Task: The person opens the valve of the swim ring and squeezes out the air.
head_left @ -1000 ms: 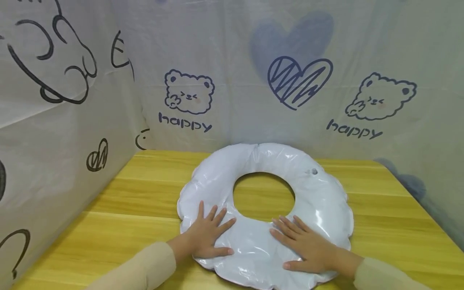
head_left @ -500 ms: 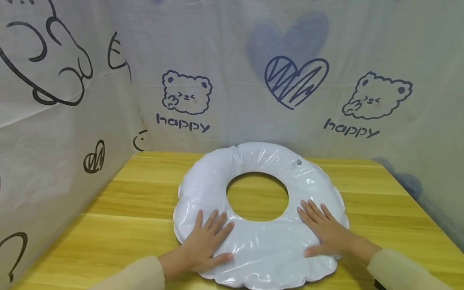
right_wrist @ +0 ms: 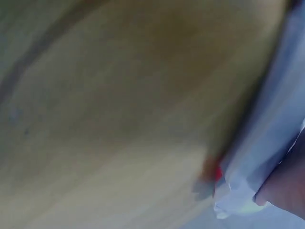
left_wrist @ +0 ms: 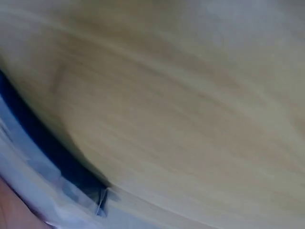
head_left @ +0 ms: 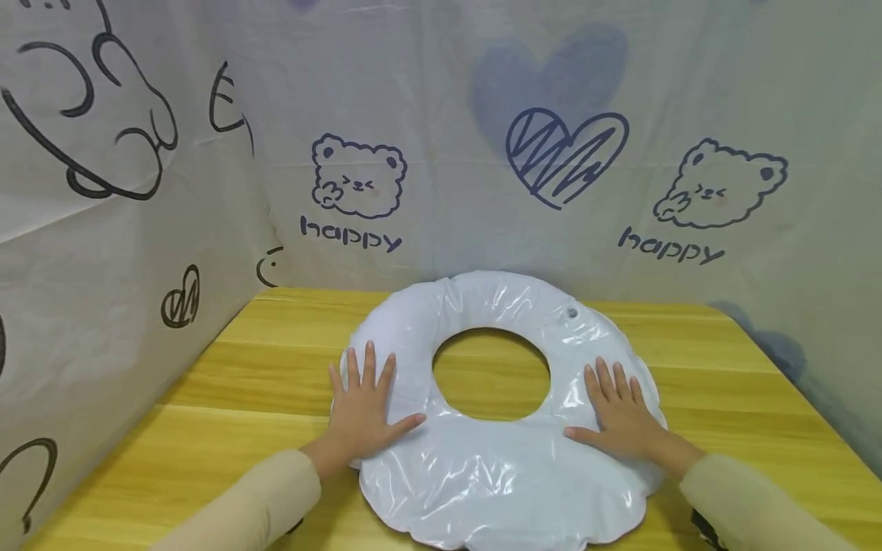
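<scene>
A white inflatable swim ring (head_left: pixel 482 467) lies flat on the wooden table (head_left: pixel 227 428) in the head view, its surface shiny and wrinkled. A small valve (head_left: pixel 573 313) shows at its upper right. My left hand (head_left: pixel 361 409) rests on the ring's left side with fingers spread and straight. On the right side my right hand (head_left: pixel 623 413) lies flat, thumb pointing at the centre hole. In the left wrist view the ring's edge (left_wrist: pixel 43 191) crosses the lower left corner; the right wrist view has its edge (right_wrist: pixel 267 124) along the right, beside part of the right hand (right_wrist: pixel 286 186).
A pale cloth (head_left: pixel 441 245) printed with bears, hearts and "happy" hangs behind the table. Another printed cloth (head_left: pixel 103 306) runs along the left side. Bare wood shows to the left and right of the ring and through its hole.
Both hands have moved apart and farther up the ring, now on its left and right sides. The ring has turned slightly counterclockwise, its valve shifting left.
</scene>
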Tool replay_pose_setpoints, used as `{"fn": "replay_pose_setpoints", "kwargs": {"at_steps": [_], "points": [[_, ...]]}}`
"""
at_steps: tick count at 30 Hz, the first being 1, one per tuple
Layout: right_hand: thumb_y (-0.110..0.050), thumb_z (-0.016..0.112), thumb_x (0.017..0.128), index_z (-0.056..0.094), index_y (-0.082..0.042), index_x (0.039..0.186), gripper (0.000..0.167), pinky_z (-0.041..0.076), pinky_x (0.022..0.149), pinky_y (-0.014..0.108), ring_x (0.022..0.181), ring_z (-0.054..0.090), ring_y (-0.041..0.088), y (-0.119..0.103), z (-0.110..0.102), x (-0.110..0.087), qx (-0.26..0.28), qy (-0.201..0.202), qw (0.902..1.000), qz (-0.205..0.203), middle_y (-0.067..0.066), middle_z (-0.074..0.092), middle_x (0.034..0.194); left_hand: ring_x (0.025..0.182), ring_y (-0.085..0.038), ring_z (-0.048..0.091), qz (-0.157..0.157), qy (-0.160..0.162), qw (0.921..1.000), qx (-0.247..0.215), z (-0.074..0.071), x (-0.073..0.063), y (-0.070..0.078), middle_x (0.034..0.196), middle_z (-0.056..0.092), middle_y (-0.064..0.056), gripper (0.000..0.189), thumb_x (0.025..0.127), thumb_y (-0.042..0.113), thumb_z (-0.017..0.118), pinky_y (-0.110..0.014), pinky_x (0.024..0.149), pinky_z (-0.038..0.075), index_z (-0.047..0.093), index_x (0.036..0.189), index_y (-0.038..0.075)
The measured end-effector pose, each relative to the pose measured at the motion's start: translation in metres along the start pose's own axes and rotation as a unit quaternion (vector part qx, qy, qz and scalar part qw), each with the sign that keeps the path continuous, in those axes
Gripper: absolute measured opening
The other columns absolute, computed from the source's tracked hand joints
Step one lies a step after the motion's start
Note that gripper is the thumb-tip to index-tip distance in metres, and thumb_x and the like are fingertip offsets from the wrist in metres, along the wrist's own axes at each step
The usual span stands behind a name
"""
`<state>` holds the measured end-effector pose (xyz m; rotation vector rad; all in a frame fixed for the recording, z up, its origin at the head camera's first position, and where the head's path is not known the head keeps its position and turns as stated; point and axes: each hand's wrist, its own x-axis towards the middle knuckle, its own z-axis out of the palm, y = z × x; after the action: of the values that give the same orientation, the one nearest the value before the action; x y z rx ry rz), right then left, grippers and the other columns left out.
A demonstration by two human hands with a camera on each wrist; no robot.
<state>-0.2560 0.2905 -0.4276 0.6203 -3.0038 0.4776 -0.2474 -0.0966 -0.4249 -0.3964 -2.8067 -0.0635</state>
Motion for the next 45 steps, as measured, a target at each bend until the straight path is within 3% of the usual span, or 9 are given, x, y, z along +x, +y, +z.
{"fn": "replay_pose_setpoints", "kwargs": {"at_steps": [3, 8, 14, 29, 38, 45], "points": [[-0.061, 0.059, 0.079, 0.006, 0.006, 0.146, 0.108, -0.009, 0.105, 0.066, 0.136, -0.015, 0.052, 0.006, 0.009, 0.001, 0.005, -0.021, 0.9997, 0.008, 0.029, -0.009, 0.152, 0.136, -0.056, 0.001, -0.003, -0.036, 0.9993, -0.01, 0.004, 0.003, -0.001, 0.153, 0.003, -0.029, 0.103, 0.074, 0.075, 0.048, -0.072, 0.102, 0.002, 0.019, 0.149, 0.011], [-0.061, 0.059, 0.079, 0.003, 0.004, 0.147, 0.109, -0.013, 0.104, 0.066, 0.135, -0.017, 0.052, 0.014, 0.017, 0.006, 0.019, -0.042, 0.9988, 0.012, 0.029, -0.012, 0.152, 0.136, -0.057, 0.001, -0.004, -0.069, 0.9973, -0.025, 0.012, 0.006, 0.002, 0.152, 0.002, -0.03, 0.107, 0.072, 0.078, 0.048, -0.073, 0.101, 0.0, 0.016, 0.149, 0.011], [-0.06, 0.059, 0.079, 0.006, 0.008, 0.145, 0.109, -0.014, 0.103, 0.066, 0.135, -0.016, 0.053, 0.016, 0.021, 0.013, 0.025, -0.065, 0.9974, 0.02, 0.032, -0.01, 0.151, 0.136, -0.056, 0.002, -0.013, -0.109, 0.9939, -0.009, 0.019, 0.01, 0.003, 0.152, 0.001, -0.029, 0.109, 0.071, 0.081, 0.043, -0.073, 0.102, 0.0, 0.011, 0.15, 0.013], [-0.057, 0.059, 0.08, 0.01, 0.01, 0.144, 0.105, -0.01, 0.103, 0.068, 0.134, -0.009, 0.056, 0.008, 0.013, 0.02, 0.043, -0.112, 0.9924, 0.028, 0.034, -0.004, 0.149, 0.135, -0.054, 0.015, -0.003, -0.159, 0.9872, 0.014, 0.03, 0.019, -0.003, 0.152, 0.013, -0.028, 0.109, 0.071, 0.089, 0.026, -0.073, 0.101, 0.009, 0.015, 0.15, 0.015], [-0.058, 0.054, 0.084, 0.01, 0.008, 0.144, 0.1, -0.008, 0.104, 0.067, 0.135, -0.009, 0.055, 0.02, 0.016, 0.024, 0.042, -0.125, 0.9911, 0.018, 0.033, -0.002, 0.15, 0.132, -0.054, 0.025, 0.001, -0.179, 0.9836, 0.02, 0.024, 0.023, 0.0, 0.149, 0.024, -0.028, 0.091, 0.079, 0.074, 0.041, -0.074, 0.099, 0.013, 0.026, 0.147, 0.015], [-0.059, 0.052, 0.084, 0.012, 0.008, 0.145, 0.099, -0.006, 0.105, 0.067, 0.134, -0.007, 0.056, 0.014, 0.002, 0.024, 0.047, -0.165, 0.9849, 0.021, 0.033, -0.001, 0.15, 0.133, -0.052, 0.024, -0.013, -0.214, 0.9767, 0.001, 0.012, 0.027, 0.004, 0.149, 0.025, -0.026, 0.086, 0.082, 0.071, 0.04, -0.072, 0.101, 0.012, 0.029, 0.147, 0.015]]}}
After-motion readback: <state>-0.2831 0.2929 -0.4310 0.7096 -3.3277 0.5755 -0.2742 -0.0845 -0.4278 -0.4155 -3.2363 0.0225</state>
